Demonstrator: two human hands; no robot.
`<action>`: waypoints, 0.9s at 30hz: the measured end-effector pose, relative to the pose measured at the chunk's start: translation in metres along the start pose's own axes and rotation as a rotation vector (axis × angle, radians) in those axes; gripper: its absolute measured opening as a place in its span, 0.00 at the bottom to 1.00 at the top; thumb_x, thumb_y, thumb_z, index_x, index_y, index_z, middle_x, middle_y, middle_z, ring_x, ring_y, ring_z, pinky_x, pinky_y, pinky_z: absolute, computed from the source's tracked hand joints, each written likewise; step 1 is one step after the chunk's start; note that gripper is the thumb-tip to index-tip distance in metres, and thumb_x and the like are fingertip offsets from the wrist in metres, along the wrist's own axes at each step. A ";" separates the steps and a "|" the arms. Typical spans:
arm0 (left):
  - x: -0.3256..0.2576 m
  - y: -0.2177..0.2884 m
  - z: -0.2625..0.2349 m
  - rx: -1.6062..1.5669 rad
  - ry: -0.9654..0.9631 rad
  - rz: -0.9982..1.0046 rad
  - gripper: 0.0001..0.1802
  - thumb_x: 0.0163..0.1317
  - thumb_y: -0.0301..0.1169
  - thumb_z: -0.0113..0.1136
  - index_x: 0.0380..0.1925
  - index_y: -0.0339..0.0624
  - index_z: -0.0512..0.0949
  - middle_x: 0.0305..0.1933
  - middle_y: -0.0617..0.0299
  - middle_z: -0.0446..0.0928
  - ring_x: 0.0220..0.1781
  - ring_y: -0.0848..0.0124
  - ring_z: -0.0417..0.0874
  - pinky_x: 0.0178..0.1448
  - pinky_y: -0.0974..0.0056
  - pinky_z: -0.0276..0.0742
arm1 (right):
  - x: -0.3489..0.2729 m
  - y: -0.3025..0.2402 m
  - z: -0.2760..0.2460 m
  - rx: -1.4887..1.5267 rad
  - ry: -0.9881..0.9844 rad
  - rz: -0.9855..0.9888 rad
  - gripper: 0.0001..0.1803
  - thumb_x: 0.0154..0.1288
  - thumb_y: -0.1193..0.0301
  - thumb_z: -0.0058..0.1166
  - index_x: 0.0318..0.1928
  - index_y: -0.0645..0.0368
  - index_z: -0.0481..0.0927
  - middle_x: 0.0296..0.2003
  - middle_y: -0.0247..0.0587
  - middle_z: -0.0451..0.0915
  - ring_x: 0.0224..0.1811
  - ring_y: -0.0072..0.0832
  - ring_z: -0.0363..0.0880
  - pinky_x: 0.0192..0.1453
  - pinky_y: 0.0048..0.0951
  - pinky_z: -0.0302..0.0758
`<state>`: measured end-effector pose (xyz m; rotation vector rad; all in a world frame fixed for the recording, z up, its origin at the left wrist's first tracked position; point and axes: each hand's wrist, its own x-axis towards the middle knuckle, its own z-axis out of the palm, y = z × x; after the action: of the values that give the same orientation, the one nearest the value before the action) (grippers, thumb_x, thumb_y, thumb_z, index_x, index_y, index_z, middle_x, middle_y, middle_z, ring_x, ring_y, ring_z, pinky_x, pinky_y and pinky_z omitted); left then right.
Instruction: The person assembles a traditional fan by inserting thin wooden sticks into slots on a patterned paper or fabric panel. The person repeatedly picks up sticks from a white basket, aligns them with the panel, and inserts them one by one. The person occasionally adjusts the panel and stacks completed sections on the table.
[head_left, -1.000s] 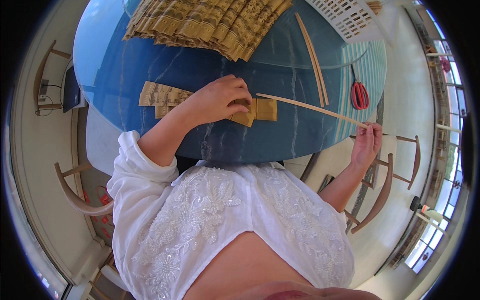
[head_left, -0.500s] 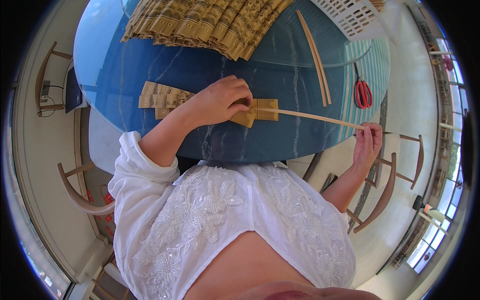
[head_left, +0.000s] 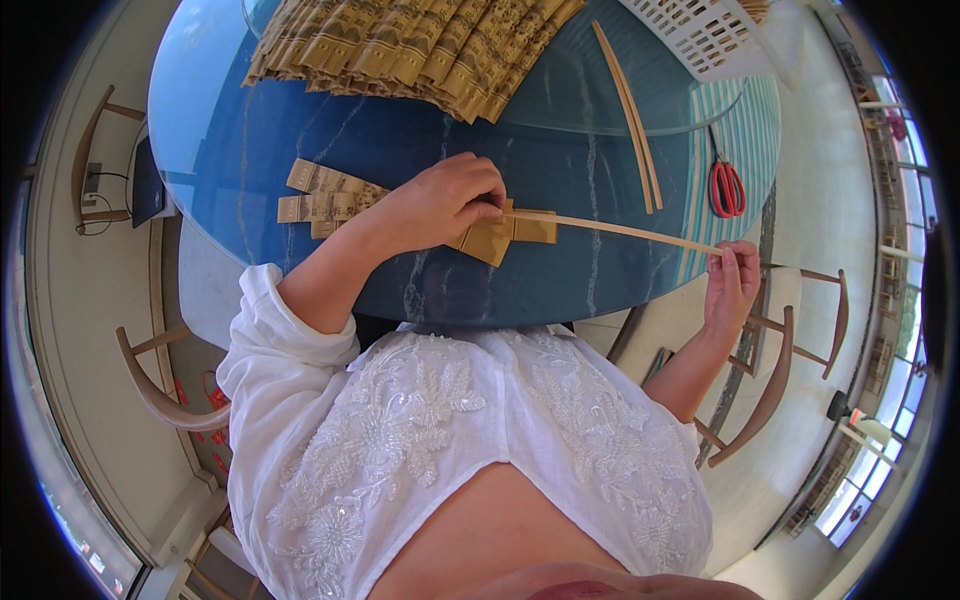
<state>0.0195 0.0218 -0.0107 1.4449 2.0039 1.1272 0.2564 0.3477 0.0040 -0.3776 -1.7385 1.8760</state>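
Currently held: the long thin tan strip (head_left: 620, 231) spans between both hands, above the near edge of the round blue glass-topped table (head_left: 250, 150).
Left hand (head_left: 445, 205): closed, fingers curled down on the strip's left end and on the folded gold-brown paper piece (head_left: 497, 237) lying on the table.
Right hand (head_left: 733, 285): beyond the table edge, thumb and fingertips pinched on the strip's far end.
Risk of slip: the pinch catches only the very tip, so a harder pull could probably free it.
Risk of bend: the strip hangs unsupported between the hands and could kink or snap if twisted.
Risk of shift: the paper piece may slide if the left hand's pressure eases.
Nearby: the red-handled scissors (head_left: 726, 187) and two spare tan strips (head_left: 630, 115) lie well apart.
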 end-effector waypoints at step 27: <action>-0.004 0.017 -0.020 -0.060 0.160 -0.249 0.07 0.59 0.31 0.59 0.32 0.40 0.80 0.27 0.55 0.79 0.28 0.60 0.79 0.33 0.62 0.72 | 0.012 0.024 0.107 0.014 -0.076 0.200 0.03 0.63 0.78 0.54 0.35 0.63 0.74 0.29 0.41 0.80 0.29 0.22 0.75 0.37 0.22 0.73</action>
<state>0.0161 0.0134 0.0144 1.0695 2.1666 1.2129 0.1830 0.2662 -0.0044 -0.4976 -1.7928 2.0659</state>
